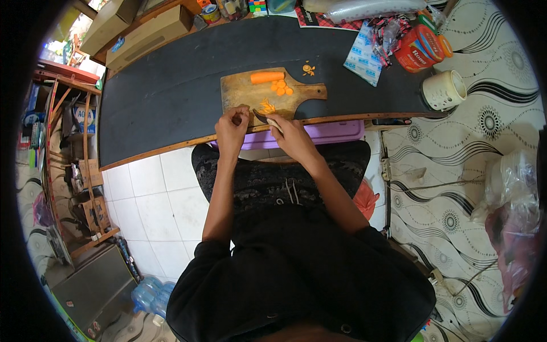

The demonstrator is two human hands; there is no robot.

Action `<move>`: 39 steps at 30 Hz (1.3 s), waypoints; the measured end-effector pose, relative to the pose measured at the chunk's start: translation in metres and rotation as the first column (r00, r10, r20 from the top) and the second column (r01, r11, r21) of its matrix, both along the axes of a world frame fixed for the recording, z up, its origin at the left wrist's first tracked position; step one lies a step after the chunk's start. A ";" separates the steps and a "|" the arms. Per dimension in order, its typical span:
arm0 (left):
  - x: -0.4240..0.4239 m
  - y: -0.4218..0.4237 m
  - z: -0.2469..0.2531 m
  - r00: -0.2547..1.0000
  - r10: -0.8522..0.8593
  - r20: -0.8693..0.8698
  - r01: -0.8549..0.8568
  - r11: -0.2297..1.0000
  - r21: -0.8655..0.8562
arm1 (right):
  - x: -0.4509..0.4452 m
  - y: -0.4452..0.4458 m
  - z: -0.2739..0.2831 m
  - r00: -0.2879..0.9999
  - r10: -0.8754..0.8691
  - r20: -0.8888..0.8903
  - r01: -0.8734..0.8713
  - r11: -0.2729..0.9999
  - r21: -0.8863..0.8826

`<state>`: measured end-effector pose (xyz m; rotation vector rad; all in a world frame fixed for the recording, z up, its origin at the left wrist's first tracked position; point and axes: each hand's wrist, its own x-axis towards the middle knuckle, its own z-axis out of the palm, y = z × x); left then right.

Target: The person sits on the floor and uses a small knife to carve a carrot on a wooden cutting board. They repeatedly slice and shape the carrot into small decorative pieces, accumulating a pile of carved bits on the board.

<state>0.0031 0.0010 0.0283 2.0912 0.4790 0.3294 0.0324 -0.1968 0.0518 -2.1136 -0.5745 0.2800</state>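
Observation:
My right hand [295, 139] grips the pale handle of a small knife [259, 116] with a dark, curved blade. The blade points up and left over the near edge of a wooden cutting board [235, 87]. Left of the blade, my left hand [233, 124] has its fingers curled and the thumb close to them; whether something small is between them I cannot tell. Thin carrot strips [267, 106] lie on the board just beyond the blade. Farther back are several round carrot slices [281, 87] and a thick peeled carrot piece [267, 77].
The board lies on a dark tabletop [171, 85] with a wooden front edge. Carrot scraps [308, 68] sit behind the board's handle. At right stand a red Roma jar [416, 51] and a cream plastic container [444, 90]. A purple lid [333, 131] shows under the table edge.

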 end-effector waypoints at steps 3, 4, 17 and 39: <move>-0.003 0.002 -0.004 0.999 -0.010 0.034 0.008 0.998 0.062 | 0.001 0.002 -0.004 0.999 -0.045 0.025 0.046 0.997 -0.058; -0.005 0.003 -0.006 0.999 -0.016 0.051 0.012 0.996 0.085 | 0.002 0.001 -0.004 0.998 -0.055 0.025 0.056 0.997 -0.051; -0.005 -0.017 -0.013 0.988 -0.002 0.152 -0.015 0.993 0.114 | -0.005 -0.003 -0.002 0.993 -0.094 -0.068 0.099 0.992 0.079; -0.007 -0.004 -0.015 0.978 -0.109 0.175 0.076 0.980 0.184 | -0.017 0.011 -0.003 0.993 -0.111 0.040 0.109 0.993 0.047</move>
